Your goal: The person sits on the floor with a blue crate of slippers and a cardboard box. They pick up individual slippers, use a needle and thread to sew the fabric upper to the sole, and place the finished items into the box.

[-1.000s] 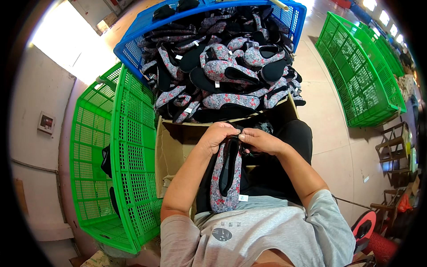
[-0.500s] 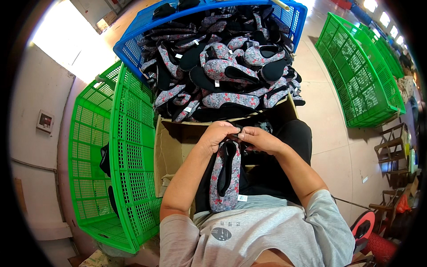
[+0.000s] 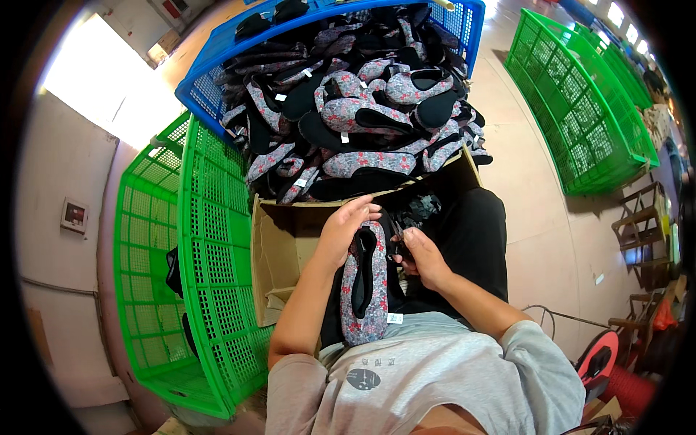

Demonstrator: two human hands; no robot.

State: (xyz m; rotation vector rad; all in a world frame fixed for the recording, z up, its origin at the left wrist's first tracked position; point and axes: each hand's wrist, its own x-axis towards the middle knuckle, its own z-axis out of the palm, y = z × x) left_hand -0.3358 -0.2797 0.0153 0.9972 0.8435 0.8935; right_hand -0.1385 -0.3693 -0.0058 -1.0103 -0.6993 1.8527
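Note:
A grey floral slipper (image 3: 378, 308) with black lining lies lengthwise across my lap, a small white tag at its side. My left hand (image 3: 346, 228) is closed on its far end, fingers curled over the dark edge. To the right of that end, my right hand (image 3: 424, 259) grips a small pair of thread snips (image 3: 396, 229), blades pointing away from me. Its lower fingers are partly hidden by shadow and dark cloth. Beyond both hands, a cardboard box (image 3: 290, 226) stands open, with dark scraps (image 3: 419, 210) inside it.
A heap of similar slippers (image 3: 366, 116) fills a tipped blue crate (image 3: 210, 76) ahead. Green crates (image 3: 217, 290) stand close at my left; another green crate (image 3: 580, 109) is on the floor at the far right. A wooden stool (image 3: 641, 225) stands at the right.
My hands, together at the slipper's far end before, are now apart. The right hand has moved right and nearer, and the snips now show in it. The left hand stays at the slipper's far end.

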